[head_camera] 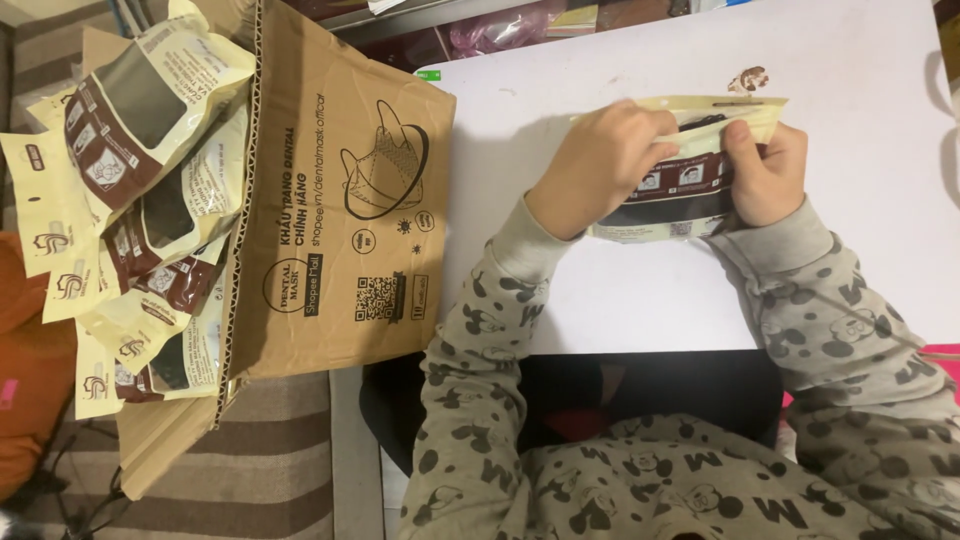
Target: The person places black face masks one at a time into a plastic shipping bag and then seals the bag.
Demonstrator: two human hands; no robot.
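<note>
At the far left, a heap of cream-and-brown pouches (140, 200) spills out of an open cardboard box (340, 220) whose flap leans against the white surface (860, 60). Right of the box, the left hand (600, 165) has its grip clenched on the left end of 1 flat cream-and-brown pouch (690, 175), fingers curled over its top edge. The pouch is held just above the surface, between the 2 hands. The right hand (765, 175) pinches the pouch's right end, thumb on its face. Grey patterned sleeves (850, 330) cover both forearms.
</note>
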